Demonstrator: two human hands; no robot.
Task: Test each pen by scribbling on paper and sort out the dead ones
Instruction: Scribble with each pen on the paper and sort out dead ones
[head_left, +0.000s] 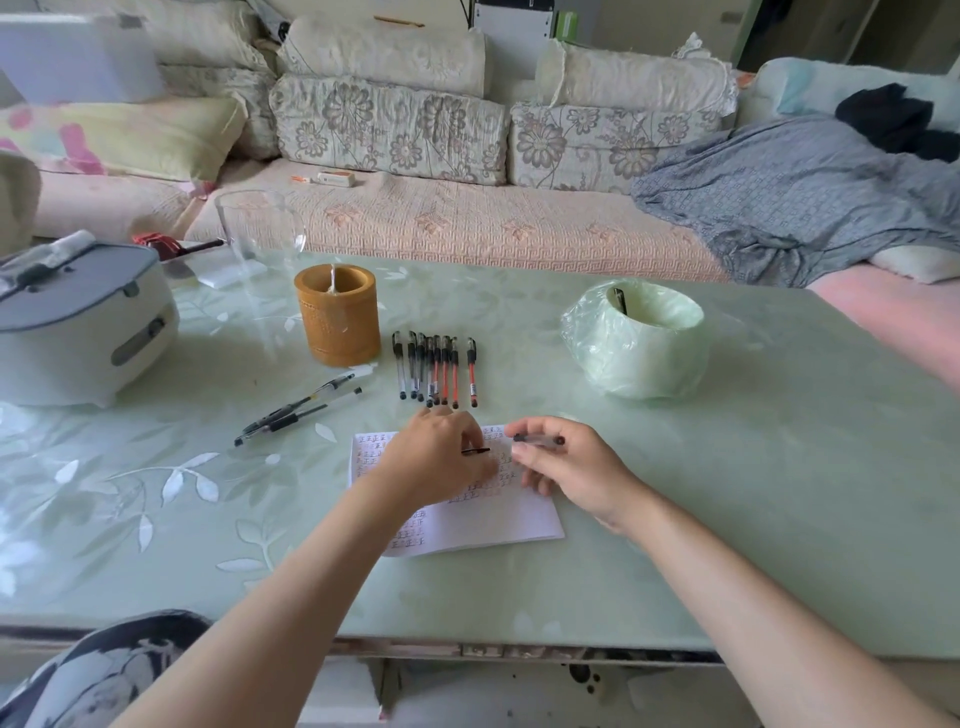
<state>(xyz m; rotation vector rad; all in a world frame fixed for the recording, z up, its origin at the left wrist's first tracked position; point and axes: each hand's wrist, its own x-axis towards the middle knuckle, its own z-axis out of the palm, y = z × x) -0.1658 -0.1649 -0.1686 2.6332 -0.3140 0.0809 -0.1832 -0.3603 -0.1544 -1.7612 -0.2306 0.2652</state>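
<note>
A: Risks, near to far?

B: The paper lies loose on the tabletop, so it cd slide under a hard scribble. The left hand is over it w/ fingers curled, pinching a small black piece, prob. a cap. If dropped, it cd roll off.

A: And the right hand?

B: Thumb & fingers pinch a clear pen held level, just above the sheet's far right corner. Can't tell if the tip is bare.

A: Further out?

B: The row of pens sits just beyond the knuckles, and a careless reach cd scatter it. Three pens lie apart on the left. Mixing piles wd spoil the sort. The lined bin, far right, has one pen in it.
</note>
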